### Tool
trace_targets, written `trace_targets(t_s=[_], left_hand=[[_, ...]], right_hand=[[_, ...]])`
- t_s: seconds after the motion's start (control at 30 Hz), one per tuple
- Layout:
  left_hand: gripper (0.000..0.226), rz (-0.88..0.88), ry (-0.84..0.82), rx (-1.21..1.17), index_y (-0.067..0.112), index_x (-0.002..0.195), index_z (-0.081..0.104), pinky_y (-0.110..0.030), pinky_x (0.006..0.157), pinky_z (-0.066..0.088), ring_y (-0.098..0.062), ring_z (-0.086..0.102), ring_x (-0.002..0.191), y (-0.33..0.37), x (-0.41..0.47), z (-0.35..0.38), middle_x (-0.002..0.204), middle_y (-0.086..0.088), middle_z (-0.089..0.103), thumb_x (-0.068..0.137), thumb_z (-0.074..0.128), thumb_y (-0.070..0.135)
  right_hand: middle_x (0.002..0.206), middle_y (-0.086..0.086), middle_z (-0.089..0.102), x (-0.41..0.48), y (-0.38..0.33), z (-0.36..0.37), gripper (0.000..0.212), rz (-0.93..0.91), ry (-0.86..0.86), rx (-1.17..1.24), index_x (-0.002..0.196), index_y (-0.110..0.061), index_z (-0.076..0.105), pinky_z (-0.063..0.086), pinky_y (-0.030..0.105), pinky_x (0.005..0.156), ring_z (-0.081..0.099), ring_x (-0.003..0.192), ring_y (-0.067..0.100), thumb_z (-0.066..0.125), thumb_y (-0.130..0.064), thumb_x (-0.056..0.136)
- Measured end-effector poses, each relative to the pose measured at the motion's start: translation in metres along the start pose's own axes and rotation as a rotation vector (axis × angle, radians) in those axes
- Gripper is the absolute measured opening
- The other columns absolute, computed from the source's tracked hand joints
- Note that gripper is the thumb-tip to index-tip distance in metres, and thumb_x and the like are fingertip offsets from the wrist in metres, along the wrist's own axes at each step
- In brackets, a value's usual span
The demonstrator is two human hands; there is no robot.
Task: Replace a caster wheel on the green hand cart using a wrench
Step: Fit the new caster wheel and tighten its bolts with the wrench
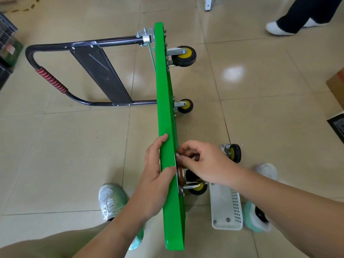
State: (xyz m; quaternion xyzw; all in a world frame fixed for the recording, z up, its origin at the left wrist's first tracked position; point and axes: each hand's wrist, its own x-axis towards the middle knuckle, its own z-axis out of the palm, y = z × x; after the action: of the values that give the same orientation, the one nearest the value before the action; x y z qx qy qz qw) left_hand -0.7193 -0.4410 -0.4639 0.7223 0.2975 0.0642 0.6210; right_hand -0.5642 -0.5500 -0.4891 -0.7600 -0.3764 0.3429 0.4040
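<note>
Though tiny, caster bolt (177, 155) seemingly within right grip (202, 161)

Bright, even light is falling from overhead.
I am seeing white glare pooling on the glossy floor (233, 72), a sheen running along the green cart (165, 108), shadows lying faint, and the wide lens bending tile lines at the edges.

No text, brand or number can be read. A red-and-white label (10, 49) is seen on the dark crate (6, 32) at the left edge, but its print is too blurred to be made out. Grey marks are borne by a black sheet (337, 126) at the right edge; they are likewise illegible.
</note>
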Motion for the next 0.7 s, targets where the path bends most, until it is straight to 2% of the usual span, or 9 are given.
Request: trace_targets(t_s=[0.07, 0.13, 0.17, 0.23, 0.3, 0.37, 0.47, 0.63, 0.7], left_hand=[[0.074, -0.006, -0.004, 0.000, 0.058, 0.146, 0.033, -0.053, 0.107, 0.051, -0.026, 0.054, 0.131, -0.0002, -0.0003, -0.0004, 0.153, 0.003, 0.042, 0.084, 0.050, 0.023], [0.074, -0.009, -0.005, 0.003, 0.058, 0.147, 0.032, -0.057, 0.111, 0.046, -0.026, 0.053, 0.132, 0.0003, -0.0008, -0.0006, 0.153, 0.002, 0.042, 0.084, 0.050, 0.023], [0.073, -0.011, -0.003, 0.007, 0.059, 0.146, 0.032, -0.057, 0.110, 0.047, -0.026, 0.053, 0.132, 0.0009, -0.0008, -0.0006, 0.153, 0.003, 0.042, 0.084, 0.049, 0.023], [0.074, -0.016, 0.004, 0.018, 0.058, 0.146, 0.033, -0.056, 0.109, 0.048, -0.024, 0.053, 0.132, 0.0019, -0.0008, -0.0004, 0.152, 0.003, 0.041, 0.083, 0.049, 0.023], [0.074, -0.020, 0.008, 0.024, 0.056, 0.147, 0.032, -0.056, 0.110, 0.047, -0.025, 0.052, 0.133, 0.0022, -0.0009, -0.0004, 0.152, 0.003, 0.041, 0.083, 0.049, 0.023], [0.075, -0.023, 0.002, 0.023, 0.054, 0.149, 0.032, -0.058, 0.113, 0.044, -0.028, 0.051, 0.135, 0.0024, -0.0010, -0.0007, 0.153, 0.001, 0.042, 0.084, 0.050, 0.022], [0.075, -0.022, -0.005, 0.035, 0.055, 0.149, 0.032, -0.058, 0.112, 0.045, -0.027, 0.050, 0.136, 0.0029, -0.0011, -0.0008, 0.153, 0.002, 0.041, 0.084, 0.050, 0.022], [0.075, -0.008, 0.013, 0.062, 0.059, 0.147, 0.032, -0.051, 0.114, 0.045, -0.012, 0.048, 0.137, 0.0038, -0.0015, -0.0010, 0.152, 0.013, 0.038, 0.083, 0.049, 0.024], [0.074, -0.003, 0.013, 0.051, 0.062, 0.144, 0.032, -0.054, 0.112, 0.046, -0.016, 0.049, 0.136, 0.0049, -0.0017, -0.0010, 0.152, 0.012, 0.038, 0.083, 0.051, 0.025]], right_hand=[[0.075, -0.010, 0.071, 0.0015, -0.0007, -0.0020, 0.020, -0.008, 0.014, -0.025, 0.090, -0.027, 0.071, 0.052, 0.033, 0.066, 0.066, 0.069, 0.008, 0.059, -0.038, 0.101], [0.083, -0.012, 0.075, 0.0008, -0.0004, -0.0025, 0.014, 0.006, -0.013, 0.017, 0.103, -0.030, 0.069, 0.055, 0.033, 0.074, 0.069, 0.077, 0.004, 0.059, -0.040, 0.100], [0.087, -0.013, 0.076, -0.0002, -0.0014, -0.0029, 0.014, 0.011, -0.027, 0.031, 0.110, -0.033, 0.065, 0.057, 0.034, 0.078, 0.071, 0.080, 0.006, 0.064, -0.038, 0.097], [0.088, -0.014, 0.077, -0.0009, -0.0021, -0.0013, 0.018, -0.011, -0.030, 0.029, 0.110, -0.034, 0.063, 0.059, 0.041, 0.080, 0.073, 0.079, 0.011, 0.070, -0.033, 0.093], [0.087, -0.011, 0.077, -0.0004, -0.0010, -0.0004, 0.009, -0.010, -0.014, 0.020, 0.104, -0.031, 0.069, 0.058, 0.044, 0.081, 0.072, 0.080, 0.011, 0.067, -0.033, 0.096], [0.085, -0.008, 0.075, 0.0010, -0.0018, -0.0024, 0.018, -0.007, 0.010, -0.012, 0.102, -0.029, 0.073, 0.057, 0.044, 0.079, 0.070, 0.079, 0.010, 0.059, -0.038, 0.100], [0.089, -0.010, 0.077, 0.0000, -0.0020, -0.0031, 0.017, 0.005, -0.016, 0.043, 0.111, -0.030, 0.068, 0.058, 0.042, 0.081, 0.072, 0.082, 0.009, 0.061, -0.039, 0.099], [0.088, -0.012, 0.077, 0.0009, -0.0009, -0.0005, 0.013, -0.001, 0.003, 0.035, 0.105, -0.030, 0.069, 0.058, 0.041, 0.081, 0.073, 0.079, 0.009, 0.071, -0.034, 0.093], [0.091, -0.013, 0.077, 0.0005, -0.0007, -0.0017, 0.016, 0.000, -0.001, 0.042, 0.108, -0.029, 0.069, 0.058, 0.033, 0.083, 0.071, 0.082, 0.002, 0.069, -0.036, 0.094]])
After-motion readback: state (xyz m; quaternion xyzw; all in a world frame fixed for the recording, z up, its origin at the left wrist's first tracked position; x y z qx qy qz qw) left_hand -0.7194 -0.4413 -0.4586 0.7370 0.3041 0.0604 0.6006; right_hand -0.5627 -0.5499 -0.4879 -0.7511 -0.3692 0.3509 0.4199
